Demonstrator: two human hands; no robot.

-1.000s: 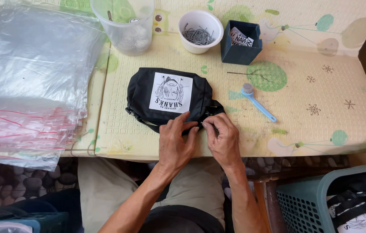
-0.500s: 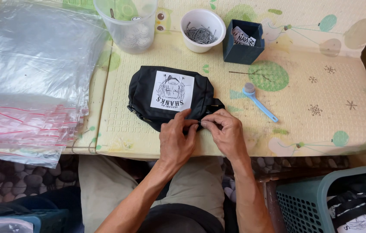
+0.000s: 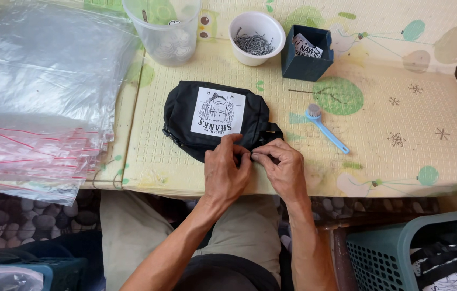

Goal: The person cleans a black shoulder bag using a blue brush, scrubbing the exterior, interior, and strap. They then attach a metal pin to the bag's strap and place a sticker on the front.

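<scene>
A black fabric pouch (image 3: 185, 116) with a white printed patch lies on the pale patterned mat (image 3: 379, 161). My left hand (image 3: 226, 170) pinches the pouch's near edge, fingers curled over the fabric. My right hand (image 3: 279, 164) grips the same edge just to the right, by the pouch's strap end. The two sets of fingertips meet at one spot on the seam. What they pinch there is hidden.
A stack of clear zip bags (image 3: 34, 97) fills the left. At the back stand a clear plastic cup (image 3: 164, 29), a white bowl of metal pins (image 3: 255, 37) and a dark blue box of tags (image 3: 306, 51). A blue brush (image 3: 325, 129) lies right of the pouch. A teal basket (image 3: 401, 258) sits lower right.
Both hands stay on the pouch's near edge; the fingers have shifted slightly along the seam. The pouch has barely moved.
</scene>
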